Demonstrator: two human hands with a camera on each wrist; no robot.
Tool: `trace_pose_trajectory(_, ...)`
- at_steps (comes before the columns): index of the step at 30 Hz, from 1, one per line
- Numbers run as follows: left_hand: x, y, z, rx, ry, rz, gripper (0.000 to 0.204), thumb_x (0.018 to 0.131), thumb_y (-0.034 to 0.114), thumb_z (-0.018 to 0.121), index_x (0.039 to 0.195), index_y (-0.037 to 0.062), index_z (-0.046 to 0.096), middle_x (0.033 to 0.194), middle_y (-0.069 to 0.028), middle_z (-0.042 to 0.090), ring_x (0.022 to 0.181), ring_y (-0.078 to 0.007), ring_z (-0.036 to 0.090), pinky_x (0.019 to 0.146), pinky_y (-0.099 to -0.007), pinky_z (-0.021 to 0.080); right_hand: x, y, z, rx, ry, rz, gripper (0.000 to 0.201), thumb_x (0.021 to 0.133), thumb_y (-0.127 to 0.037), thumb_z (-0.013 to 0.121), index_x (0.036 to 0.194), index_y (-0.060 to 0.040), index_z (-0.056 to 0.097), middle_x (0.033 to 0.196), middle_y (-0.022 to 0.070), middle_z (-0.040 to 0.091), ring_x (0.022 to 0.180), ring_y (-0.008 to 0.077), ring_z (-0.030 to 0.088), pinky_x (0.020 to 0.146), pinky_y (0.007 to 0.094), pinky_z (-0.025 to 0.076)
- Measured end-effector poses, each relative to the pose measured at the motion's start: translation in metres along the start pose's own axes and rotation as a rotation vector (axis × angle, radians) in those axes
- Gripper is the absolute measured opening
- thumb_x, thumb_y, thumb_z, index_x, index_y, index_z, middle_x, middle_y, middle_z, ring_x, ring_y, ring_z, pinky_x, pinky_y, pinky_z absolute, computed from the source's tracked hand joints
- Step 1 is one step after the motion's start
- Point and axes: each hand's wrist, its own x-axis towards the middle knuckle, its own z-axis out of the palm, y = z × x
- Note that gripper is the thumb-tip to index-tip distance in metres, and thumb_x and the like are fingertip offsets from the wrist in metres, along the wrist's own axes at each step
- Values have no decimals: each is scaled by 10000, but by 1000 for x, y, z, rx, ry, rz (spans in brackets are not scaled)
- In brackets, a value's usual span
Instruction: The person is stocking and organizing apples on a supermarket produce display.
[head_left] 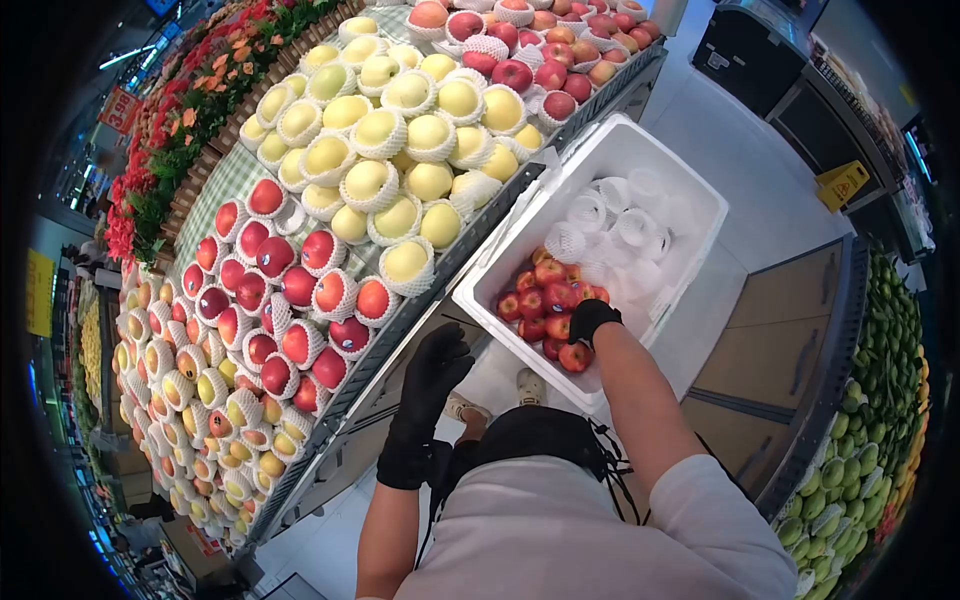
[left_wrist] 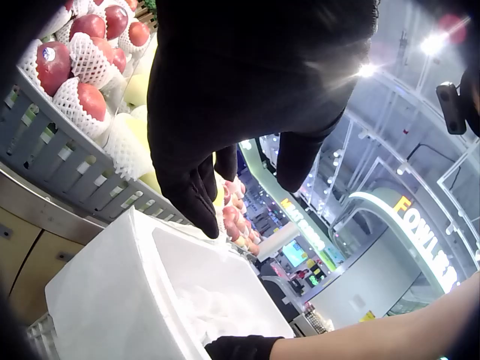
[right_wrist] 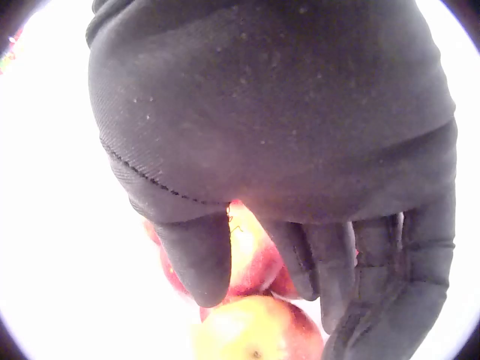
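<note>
A white foam box (head_left: 690, 180) stands in front of me with small red apples (head_left: 530, 300) heaped at its near left and white foam sleeves (head_left: 625, 225) behind them. My right hand (head_left: 595, 318), in a black glove, reaches down onto the right side of the heap. In the right wrist view its thumb (right_wrist: 196, 262) and bent fingers point down, with apples (right_wrist: 259, 330) showing beyond them and nothing against the palm. My left hand (head_left: 438, 372), also black-gloved, hangs in the air left of the box with loosely bent fingers, holding nothing.
A sloped fruit display with a grey slatted rim (head_left: 335, 425) runs along the left, carrying larger sleeved red apples (head_left: 275, 257) and yellow-green fruit (head_left: 375, 130). Green fruit (head_left: 830, 470) fills a stand at right. A yellow floor sign (head_left: 842, 185) stands farther back.
</note>
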Motion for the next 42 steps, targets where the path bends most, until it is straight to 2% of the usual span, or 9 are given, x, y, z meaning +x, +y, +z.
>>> trace_pose_trajectory(5,6,-1,6,-38,-5,28,472,873,-23,611,1329,0,495,1258,-119,570,1114,-209,582,981,-367,493,0,25,-16,-258,229,-234,229,804,-221,614,952,-94,735,1056,153,690,1006,307,660,864,438,536)
trace_pose_trajectory(10,7,7,3,-46,41,44,441,875,-9,616,1304,-12,515,1219,-123,591,1070,-215,604,962,-362,501,-10,56,-28,178,557,-472,159,769,-213,585,739,-94,685,788,116,693,756,268,674,685,382,526)
trace_pose_trajectory(13,7,8,-3,-59,84,46,390,883,12,624,1263,-26,543,1180,-122,604,1044,-212,613,939,-356,507,-34,57,-32,1083,477,-499,158,803,-127,513,689,-63,602,726,27,624,635,129,581,578,257,453)
trace_pose_trajectory(17,2,13,-12,-95,152,64,357,889,29,633,1238,-10,571,1147,-114,621,1047,-204,611,928,-363,520,-48,69,-29,1608,418,-653,192,845,-182,530,859,-48,667,845,30,643,771,100,599,683,226,452)
trace_pose_trajectory(18,0,16,-14,-96,168,64,346,890,32,631,1228,-18,571,1142,-115,620,1037,-203,614,920,-355,518,-68,64,-27,1688,463,-641,235,859,-169,547,1024,-41,654,912,37,650,785,109,603,700,227,463)
trace_pose_trajectory(21,-6,21,-20,-111,220,65,322,893,37,624,1203,-35,574,1130,-113,620,1017,-201,620,904,-338,515,-31,76,-11,1498,590,-690,258,872,-149,573,1105,-51,620,988,40,647,824,126,612,704,243,487)
trace_pose_trajectory(24,-14,21,-29,-138,252,61,310,894,36,621,1194,-31,578,1126,-106,623,1013,-196,621,907,-335,513,16,98,3,1272,495,-693,269,889,-152,599,1143,-62,602,1040,49,639,899,151,629,715,300,530)
trace_pose_trajectory(31,-31,14,-51,-137,301,53,301,894,45,623,1185,-26,586,1123,-102,629,1024,-199,624,921,-338,507,-45,38,-31,1289,204,-593,424,891,-241,676,1238,-24,562,1117,54,623,960,144,597,832,305,501)
trace_pose_trajectory(42,-62,11,-93,-214,416,40,310,888,69,628,1184,-9,587,1125,-103,639,1023,-200,635,930,-334,506,-85,-68,-55,825,310,-555,333,923,-223,595,1173,-6,636,953,85,685,808,141,618,731,305,508)
